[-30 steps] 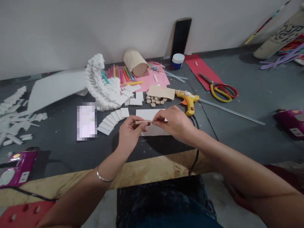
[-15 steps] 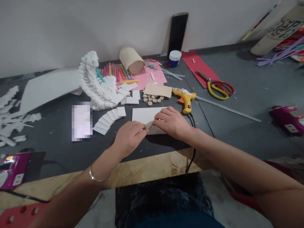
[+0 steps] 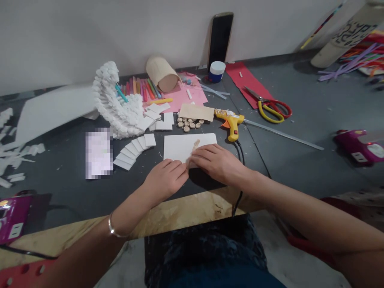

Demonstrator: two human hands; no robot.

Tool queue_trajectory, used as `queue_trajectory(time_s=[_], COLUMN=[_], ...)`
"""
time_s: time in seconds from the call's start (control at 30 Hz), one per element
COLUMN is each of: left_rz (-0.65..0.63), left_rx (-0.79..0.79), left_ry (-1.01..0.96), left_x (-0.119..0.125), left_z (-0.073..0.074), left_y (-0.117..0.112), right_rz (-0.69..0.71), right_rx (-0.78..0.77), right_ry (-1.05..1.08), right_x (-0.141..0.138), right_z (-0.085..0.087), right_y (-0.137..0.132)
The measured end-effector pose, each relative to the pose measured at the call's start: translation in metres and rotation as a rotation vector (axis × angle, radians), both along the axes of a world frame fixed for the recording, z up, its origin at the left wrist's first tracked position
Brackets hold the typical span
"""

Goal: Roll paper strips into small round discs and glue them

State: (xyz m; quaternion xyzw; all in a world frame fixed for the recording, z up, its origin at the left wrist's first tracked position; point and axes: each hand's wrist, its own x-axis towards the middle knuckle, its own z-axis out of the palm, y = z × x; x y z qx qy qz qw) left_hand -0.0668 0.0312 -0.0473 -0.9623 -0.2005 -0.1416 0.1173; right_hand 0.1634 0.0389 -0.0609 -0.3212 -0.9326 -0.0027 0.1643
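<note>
Now L hand [image 3: 165, 180] and R hand [image 3: 217, 163] lie flat, close but apart, on white sheet [image 3: 180, 147] at bottom middle; R hand presses thin stick [image 3: 195, 146], w/ no grip.

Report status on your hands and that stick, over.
Right hand over the wooden stick, stick end showing past the fingers. Left hand at the near edge of the white foam sheet. Yellow hot glue gun just beyond the sheet.

Left hand [image 3: 166, 180] on white sheet [image 3: 177, 147], probably foam, right hand [image 3: 217, 163] beside a wooden stick [image 3: 195, 145], glue gun [image 3: 231, 123] beyond
</note>
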Motion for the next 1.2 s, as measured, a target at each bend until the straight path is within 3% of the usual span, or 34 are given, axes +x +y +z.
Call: queue_trajectory(time_s=[0.23, 0.53, 0.67, 0.93, 1.2], left_rz=[0.012, -0.005, 0.003, 0.030, 0.062], left_rx=[0.014, -0.023, 0.064, 0.164, 0.166], left_ry=[-0.078, -0.060, -0.053, -0.164, -0.177], left_x=[-0.011, -0.025, -0.025, -0.027, -0.031], left_z=[0.000, 0.005, 0.003, -0.002, -0.001], left_y=[0.007, 0.018, 0.015, 0.013, 0.011], right_rz=[0.003, -0.080, -0.094, 0.052, 0.082], right_rx=[0.067, 0.006, -0.044, -0.238, -0.320], right_ry=[0.053, 0.047, 0.092, 0.234, 0.337], right_x=[-0.001, -0.011, -0.016, -0.029, -0.027], right_z=[-0.006, -0.010, -0.006, -0.004, -0.007], right_y=[0.003, 0.000, 0.007, 0.041, 0.044])
